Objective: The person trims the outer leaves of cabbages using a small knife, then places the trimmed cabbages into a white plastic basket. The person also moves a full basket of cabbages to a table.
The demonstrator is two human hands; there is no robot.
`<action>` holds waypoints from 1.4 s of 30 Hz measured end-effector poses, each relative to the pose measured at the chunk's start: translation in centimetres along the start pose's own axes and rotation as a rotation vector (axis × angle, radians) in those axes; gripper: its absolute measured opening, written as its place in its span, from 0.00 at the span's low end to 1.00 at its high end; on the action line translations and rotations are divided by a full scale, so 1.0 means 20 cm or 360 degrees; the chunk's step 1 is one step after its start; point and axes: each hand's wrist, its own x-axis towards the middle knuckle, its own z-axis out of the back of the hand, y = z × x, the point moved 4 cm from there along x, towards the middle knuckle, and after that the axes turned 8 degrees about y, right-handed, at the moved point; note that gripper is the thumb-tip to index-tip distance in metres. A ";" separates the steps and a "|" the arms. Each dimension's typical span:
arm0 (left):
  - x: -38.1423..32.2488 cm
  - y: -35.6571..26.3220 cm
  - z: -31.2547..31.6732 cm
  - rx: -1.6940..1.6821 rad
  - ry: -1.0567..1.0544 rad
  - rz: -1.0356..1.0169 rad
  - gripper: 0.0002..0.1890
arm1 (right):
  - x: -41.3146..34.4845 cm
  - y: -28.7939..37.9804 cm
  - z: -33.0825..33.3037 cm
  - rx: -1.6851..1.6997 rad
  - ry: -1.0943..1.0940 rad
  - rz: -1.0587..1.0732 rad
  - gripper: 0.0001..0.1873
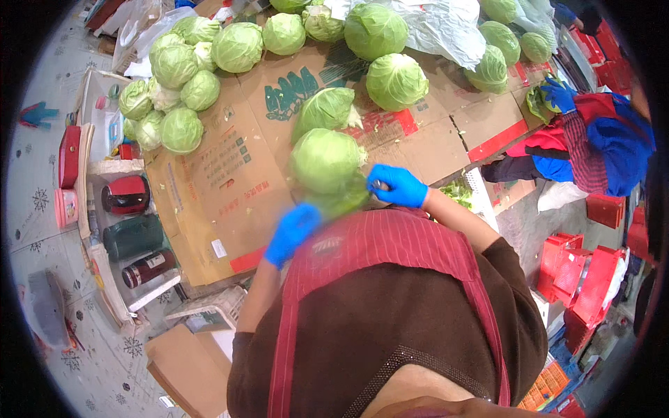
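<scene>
In front of my apron, a round green cabbage [326, 159] sits on the cardboard-covered table [230, 209]. A blurred outer cabbage leaf [345, 201] hangs at its near side, between my hands. My left hand [295, 232], in a blue glove, is smeared by motion beside that leaf; whether it grips the leaf is unclear. My right hand [397, 185], also gloved in blue, is curled at the cabbage's lower right around a small dark tool handle [380, 185], most of it hidden by the fingers. Another cabbage with a pale cut stem [324, 112] lies just behind.
Several cabbages [175, 65] are heaped at the back left. Larger cabbages [397, 81] and a white plastic sheet [444, 28] lie farther back. A co-worker's gloved hand [559, 94] touches leaves at the right. Red crates [562, 266] stand on the floor; a shelf with flasks [133, 237] is left.
</scene>
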 end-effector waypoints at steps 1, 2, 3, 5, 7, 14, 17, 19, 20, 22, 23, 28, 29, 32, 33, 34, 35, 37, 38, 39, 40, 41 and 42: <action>-0.01 0.04 -0.01 -0.0099 0.0161 0.0261 0.07 | -0.06 -0.03 -0.02 -0.0079 0.0092 -0.0053 0.10; -0.01 0.04 0.01 -0.0225 0.0062 0.0207 0.09 | -0.11 -0.07 -0.05 -0.0157 0.0178 -0.0127 0.10; 0.01 0.04 0.03 -0.0320 -0.0018 0.0237 0.11 | -0.17 -0.10 -0.06 -0.0241 0.0273 -0.0224 0.09; 0.07 -0.02 0.10 -0.0378 -0.0391 0.0038 0.21 | -0.24 -0.12 -0.03 -0.0319 0.0302 -0.0184 0.11; 0.20 -0.13 0.16 0.0000 -0.0658 -0.0332 0.34 | -0.26 -0.12 0.02 -0.0153 0.0215 -0.0231 0.14; 0.76 -0.33 0.36 -0.0238 -0.0140 -0.0021 0.38 | 0.25 -0.03 0.26 0.0113 -0.0555 -0.0012 0.31; 0.81 -0.41 0.43 0.0064 -0.0331 -0.0208 0.37 | 0.44 -0.05 0.25 -0.0001 -0.0506 -0.0165 0.39; 0.77 -0.36 0.40 -0.0616 -0.0431 -0.0111 0.37 | 0.46 -0.07 0.23 0.0358 -0.0558 -0.0357 0.42; 0.71 -0.30 0.35 -0.0870 -0.0487 -0.0005 0.37 | 0.43 -0.06 0.22 0.0357 -0.0614 -0.0411 0.41; 0.64 -0.22 0.26 -0.1137 -0.0535 -0.0015 0.37 | 0.39 -0.02 0.19 0.0500 -0.0602 -0.0225 0.38; 0.62 -0.20 0.23 -0.1161 -0.0536 -0.0137 0.37 | 0.38 -0.01 0.17 0.0583 -0.0535 -0.0256 0.36; 0.58 -0.19 0.22 -0.0740 -0.0103 -0.0415 0.38 | 0.32 0.01 0.20 0.0719 -0.0591 -0.0313 0.30; 0.60 -0.21 0.23 -0.0625 0.0016 -0.0386 0.38 | 0.32 0.02 0.20 0.0775 -0.0546 -0.0325 0.31; 0.66 -0.25 0.28 -0.0530 0.0168 -0.0300 0.36 | 0.29 0.03 0.19 0.0727 -0.0441 -0.0336 0.29; 0.68 -0.27 0.29 -0.0526 0.0235 -0.0352 0.35 | 0.26 0.01 0.17 0.0743 -0.0435 -0.0557 0.28; 0.69 -0.26 0.32 -0.0489 0.0091 -0.0187 0.35 | 0.21 -0.01 0.14 0.0830 -0.0496 -0.0792 0.29; 0.70 -0.25 0.33 -0.0437 -0.0009 -0.0109 0.34 | 0.18 -0.03 0.12 0.0903 -0.0552 -0.0941 0.28; 0.69 -0.23 0.32 -0.0377 -0.0136 -0.0082 0.33 | 0.17 -0.03 0.10 0.0684 -0.0743 -0.0767 0.25; 0.66 -0.22 0.29 -0.0373 -0.0161 -0.0117 0.32 | 0.17 -0.03 0.10 0.0591 -0.0813 -0.0725 0.23; 0.62 -0.21 0.26 -0.0367 -0.0184 -0.0149 0.31 | 0.20 -0.03 0.11 0.0473 -0.0890 -0.0646 0.22; 0.60 -0.19 0.21 -0.0534 -0.0201 -0.0135 0.32 | 0.22 -0.01 0.14 0.0327 -0.1011 -0.0426 0.20; 0.57 -0.19 0.18 -0.0381 -0.0237 -0.0243 0.32 | 0.28 0.01 0.18 0.0081 -0.1002 -0.0141 0.20; 0.54 -0.20 0.15 -0.0223 -0.0276 -0.0269 0.32 | 0.33 0.04 0.23 -0.0167 -0.0981 0.0071 0.21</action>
